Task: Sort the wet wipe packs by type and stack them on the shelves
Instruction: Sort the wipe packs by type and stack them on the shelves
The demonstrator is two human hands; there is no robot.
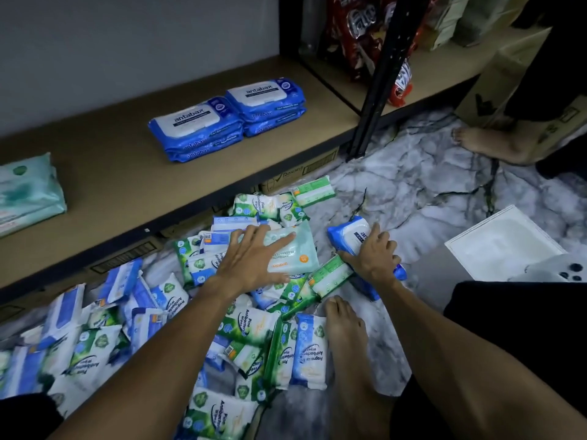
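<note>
The left hand (254, 258) is lying open on a teal wipe pack (293, 249) while the right hand (371, 257) is clasping a soft-looking, likely slippery blue antabax pack (351, 235) across its width.

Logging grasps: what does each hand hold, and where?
Right hand grips the blue-and-white plastic wipe pack across its middle. Left hand only rests flat on a pale teal pack.

Your feed's dim and soft, with a cool cast. Brightest spot: floor (413, 192) at 2 o'clock. Glare on the snack bags (359, 23) at 12. Corners at 5 and 7 go black. Shelf (127, 185) edge bows, wide-angle. Packs (63, 319) at 8 smear; your left hand (251, 262) slightly blurred.
</note>
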